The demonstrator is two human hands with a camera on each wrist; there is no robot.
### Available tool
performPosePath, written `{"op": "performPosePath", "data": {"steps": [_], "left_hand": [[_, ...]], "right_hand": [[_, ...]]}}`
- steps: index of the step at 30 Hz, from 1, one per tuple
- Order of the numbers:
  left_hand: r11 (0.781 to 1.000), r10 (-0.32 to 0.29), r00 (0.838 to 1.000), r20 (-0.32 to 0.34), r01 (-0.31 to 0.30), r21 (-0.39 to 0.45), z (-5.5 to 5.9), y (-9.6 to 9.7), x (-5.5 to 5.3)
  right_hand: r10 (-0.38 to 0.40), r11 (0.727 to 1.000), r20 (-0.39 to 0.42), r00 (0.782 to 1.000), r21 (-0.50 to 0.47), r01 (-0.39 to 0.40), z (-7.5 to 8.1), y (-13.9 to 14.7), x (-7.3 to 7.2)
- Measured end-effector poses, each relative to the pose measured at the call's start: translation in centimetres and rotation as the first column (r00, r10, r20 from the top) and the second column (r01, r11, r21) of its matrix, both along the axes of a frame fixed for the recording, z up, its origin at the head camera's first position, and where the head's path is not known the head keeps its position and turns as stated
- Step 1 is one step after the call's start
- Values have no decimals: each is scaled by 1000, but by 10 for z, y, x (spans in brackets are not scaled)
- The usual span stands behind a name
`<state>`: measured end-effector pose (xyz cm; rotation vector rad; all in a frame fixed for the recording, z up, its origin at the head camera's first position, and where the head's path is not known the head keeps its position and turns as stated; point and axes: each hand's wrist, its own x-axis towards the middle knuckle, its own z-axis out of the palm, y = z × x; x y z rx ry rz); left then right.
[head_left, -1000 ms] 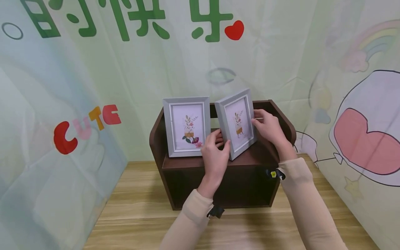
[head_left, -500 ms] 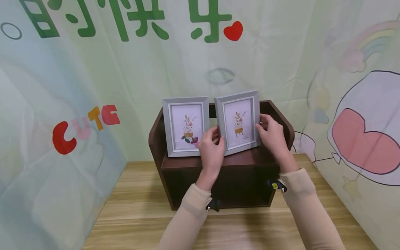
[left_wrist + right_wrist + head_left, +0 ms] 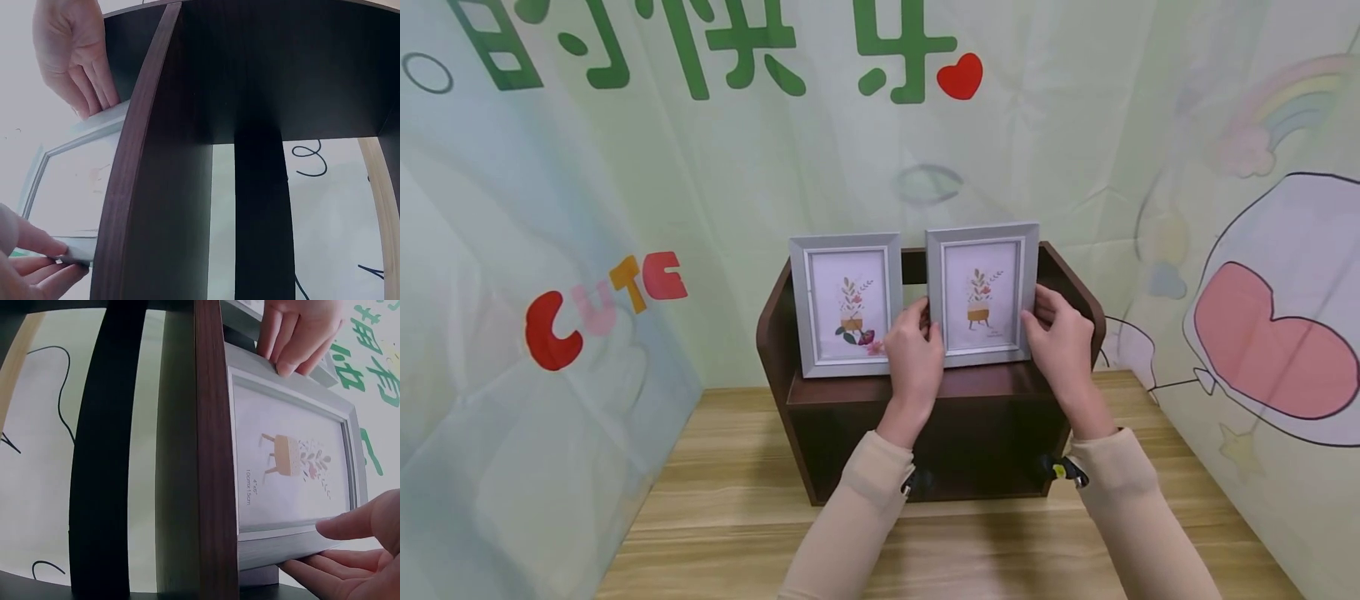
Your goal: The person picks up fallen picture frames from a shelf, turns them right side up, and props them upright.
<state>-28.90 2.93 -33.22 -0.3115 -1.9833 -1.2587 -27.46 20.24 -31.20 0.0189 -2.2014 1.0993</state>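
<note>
Two grey picture frames with plant prints stand side by side on the upper shelf of a dark brown rack (image 3: 925, 450). My left hand (image 3: 913, 358) grips the left side of the right picture frame (image 3: 1030, 250), thumb on its front. On the opposite side my right hand (image 3: 1060, 342) pinches that frame's edge, fingers behind it. The right wrist view shows this right thumb (image 3: 356, 522) on the border. The left picture frame (image 3: 800, 308) leans slightly back, with a dark red flower lying across its lower print; my left hand overlaps its right edge.
The rack stands on a wood-grain table (image 3: 692, 500). Behind it hangs a pale green printed cloth (image 3: 760, 167), which also rises along both sides. The rack's raised side panels (image 3: 775, 325) flank the upper shelf, and a lower compartment lies below.
The right picture frame has turned from angled to nearly facing forward and shifted right. Its tilt has lessened. My right hand has moved right and slightly down with it; the left frame stays put.
</note>
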Motion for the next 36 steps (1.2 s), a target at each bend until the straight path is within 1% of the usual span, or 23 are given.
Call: {"op": "performPosePath", "data": {"steps": [6,13,19,32,36], "left_hand": [[1000,20,1000,-15,-20,-21,0,2,-4],[998,50,998,-28,-51,-46,-1,3,-9],[997,62,998,-19,-63,-52,-1,4,-9],[995,63,998,-22,-64,-73,-2,5,-9],[996,56,998,-19,-57,-74,-2,5,-10]], "right_hand": [[-42,999,-33,999,-29,41,-5,-5,4],[-54,997,-60,997,-64,50,-11,-8,1],[-54,997,-72,996,-66,50,-12,-8,0],[-45,997,-33,998,-58,43,-10,-7,0],[-43,998,-33,999,-54,41,-9,-7,1]]}}
